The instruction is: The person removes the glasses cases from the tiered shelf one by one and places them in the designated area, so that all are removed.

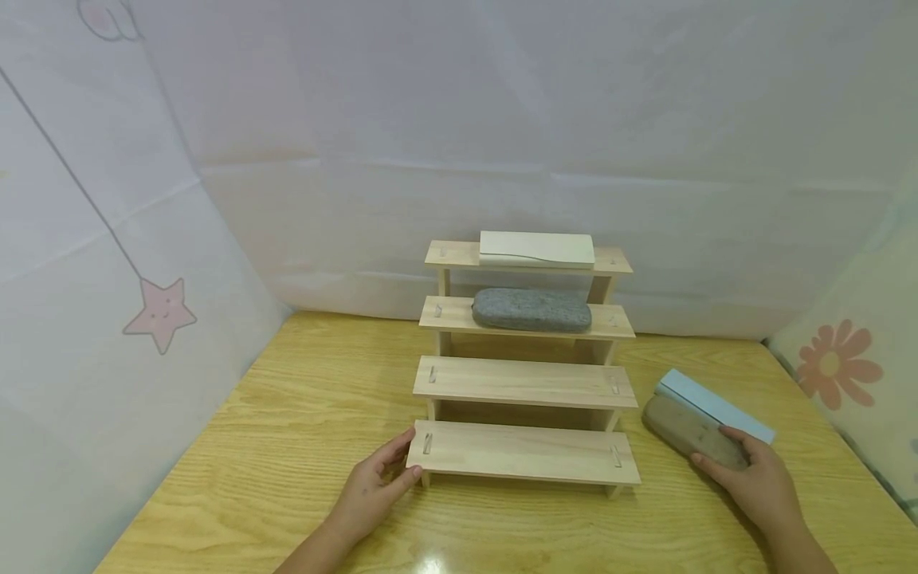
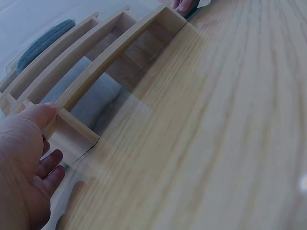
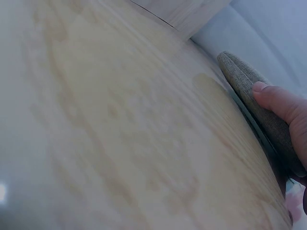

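A four-step wooden display stand [image 1: 523,453] stands mid-table. My left hand [image 1: 369,488] holds the left end of its lowest step, the thumb at the front corner and the fingers toward the back. In the left wrist view that thumb [image 2: 41,114] lies against the step's end. To the right of the stand, my right hand [image 1: 762,478] grips a brown glasses case [image 1: 677,426] between thumb and fingers. Beside the brown case, on its far side, lies a light blue glasses case [image 1: 720,405]. The right wrist view shows the thumb on the cloth-textured case [image 3: 244,81].
A grey glasses case [image 1: 531,309] lies on the second step from the top, and a cream-white glasses case [image 1: 536,249] on the top step. Patterned pale cloth [image 1: 459,96] closes off the back and sides of the wood-grain table [image 1: 301,399].
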Available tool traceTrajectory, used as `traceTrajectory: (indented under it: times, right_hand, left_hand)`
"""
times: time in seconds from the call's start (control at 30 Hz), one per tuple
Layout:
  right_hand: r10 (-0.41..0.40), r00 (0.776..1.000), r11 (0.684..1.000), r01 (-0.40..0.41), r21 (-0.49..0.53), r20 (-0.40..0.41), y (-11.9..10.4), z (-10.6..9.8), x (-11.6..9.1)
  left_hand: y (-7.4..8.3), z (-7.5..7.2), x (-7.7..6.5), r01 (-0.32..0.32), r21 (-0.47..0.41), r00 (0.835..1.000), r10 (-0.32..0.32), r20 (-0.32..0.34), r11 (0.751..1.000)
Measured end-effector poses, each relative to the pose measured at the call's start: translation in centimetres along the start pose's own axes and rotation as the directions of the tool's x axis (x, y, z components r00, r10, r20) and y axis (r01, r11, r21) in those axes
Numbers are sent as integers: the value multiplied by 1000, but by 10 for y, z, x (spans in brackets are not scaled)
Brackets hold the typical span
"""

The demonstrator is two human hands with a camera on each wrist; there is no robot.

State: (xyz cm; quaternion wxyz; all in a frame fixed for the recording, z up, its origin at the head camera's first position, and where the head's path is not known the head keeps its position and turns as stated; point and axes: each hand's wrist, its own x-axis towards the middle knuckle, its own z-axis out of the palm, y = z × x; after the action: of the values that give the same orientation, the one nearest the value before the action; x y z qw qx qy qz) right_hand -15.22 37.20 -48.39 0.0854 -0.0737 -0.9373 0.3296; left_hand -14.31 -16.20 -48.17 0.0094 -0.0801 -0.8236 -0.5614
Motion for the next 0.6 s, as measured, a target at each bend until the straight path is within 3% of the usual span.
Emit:
traceTrajectory:
  times: [0.6]
  right_hand:
    - [-17, 1000, 1000, 17, -13, -2, -1, 5, -2]
  left_hand:
    - [0, 0, 0, 8, -4, 1000, -8, 2, 1000]
